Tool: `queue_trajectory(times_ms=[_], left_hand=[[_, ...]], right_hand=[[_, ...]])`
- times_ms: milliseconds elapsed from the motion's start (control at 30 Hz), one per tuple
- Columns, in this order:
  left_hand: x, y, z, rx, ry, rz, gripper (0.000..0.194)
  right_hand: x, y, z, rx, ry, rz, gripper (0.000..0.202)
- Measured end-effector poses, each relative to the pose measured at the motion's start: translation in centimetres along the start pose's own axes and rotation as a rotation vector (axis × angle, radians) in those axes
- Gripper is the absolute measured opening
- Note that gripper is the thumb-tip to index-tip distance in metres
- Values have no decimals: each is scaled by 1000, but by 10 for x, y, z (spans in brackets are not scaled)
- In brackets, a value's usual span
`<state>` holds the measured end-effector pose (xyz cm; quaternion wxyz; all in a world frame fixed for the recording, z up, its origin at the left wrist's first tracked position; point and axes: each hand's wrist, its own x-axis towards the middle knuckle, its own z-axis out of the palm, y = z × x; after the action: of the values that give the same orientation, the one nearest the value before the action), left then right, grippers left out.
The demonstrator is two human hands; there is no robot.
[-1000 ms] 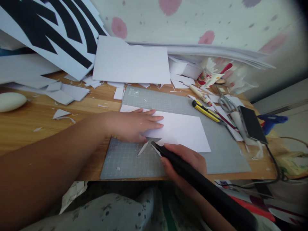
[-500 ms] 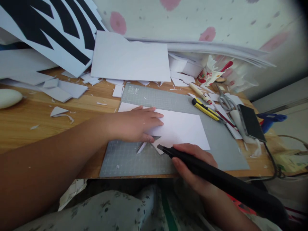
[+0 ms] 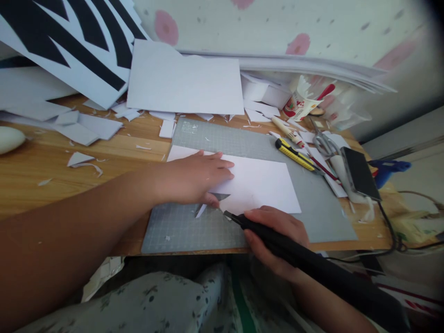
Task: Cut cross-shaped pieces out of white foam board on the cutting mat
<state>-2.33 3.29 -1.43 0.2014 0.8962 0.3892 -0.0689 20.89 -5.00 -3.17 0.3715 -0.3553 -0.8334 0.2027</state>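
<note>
- My left hand [image 3: 204, 178] is lying flat and spread, grasping nothing, and is covering the left part of the white sheet [image 3: 263, 180].
- My right hand [image 3: 277, 231] is closing its fingers around the black cutter [image 3: 326, 270]; the handle is hiding part of my palm.
- The cutter's tip is pointing in at the sheet's lower edge, just beside my left thumb; I am not able to tell whether the blade is touching paper.
- A dark notch is showing in the sheet by that thumb, and my hand is hiding where it ends.
- A paper sliver [image 3: 201, 211] is lying beside the thumb, partly hidden.
- The cutter's back end is fading into shadow at lower right.
- A white oval object [image 3: 10, 140] is being cut off at the left border.
- The sheet is lying wholly over the cutting mat [image 3: 326, 212], whose front edge is running close along the table [image 3: 138, 178] edge.
- Bare mat is opening to the sheet's right; beyond its upper edge, the yellow cutter [image 3: 296, 156] is bounding that room.
</note>
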Motion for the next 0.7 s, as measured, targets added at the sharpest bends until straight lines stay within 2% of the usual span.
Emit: queue_trajectory(times_ms=[267, 433, 567, 700], left_hand=[[-2, -6, 3, 28, -6, 37, 66], [-4, -11, -4, 0, 51, -13, 56], [-4, -14, -8, 47, 92, -89, 70], [-6, -10, -11, 82, 121, -51, 76]], right_hand=[[-12, 2, -7, 61, 40, 53, 27], [-27, 10, -9, 224, 157, 305, 20], [-34, 14, -14, 415, 159, 525, 13], [-35, 14, -18, 696, 130, 708, 18]])
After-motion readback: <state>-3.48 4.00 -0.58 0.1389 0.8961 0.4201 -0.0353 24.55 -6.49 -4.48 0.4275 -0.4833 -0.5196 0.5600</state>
